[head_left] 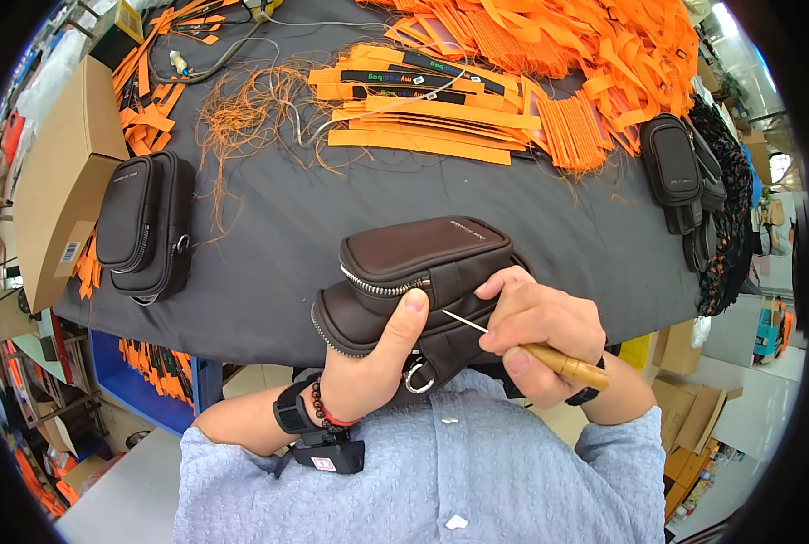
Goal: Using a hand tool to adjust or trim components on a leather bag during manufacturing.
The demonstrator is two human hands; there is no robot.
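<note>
My left hand (377,354) grips a dark brown leather two-compartment bag (423,245) from below and the left, thumb pressed on the front beside a silver zipper; a metal ring hangs at its lower side. My right hand (540,335) is closed round an awl with a light wooden handle (572,367), its thin metal tip pointing up-left at the bag just right of my left thumb. Whether the tip touches the leather I cannot tell. My right index fingertip rests against the bag's right side. The bag's back is hidden.
A grey-covered table (241,290) holds similar bags (141,218) at left and black ones (672,163) at right, a cardboard box (69,181), orange straps (423,136), tangled threads and cables. Below left stands a blue crate (132,390) of orange pieces; cardboard (681,408) lies lower right.
</note>
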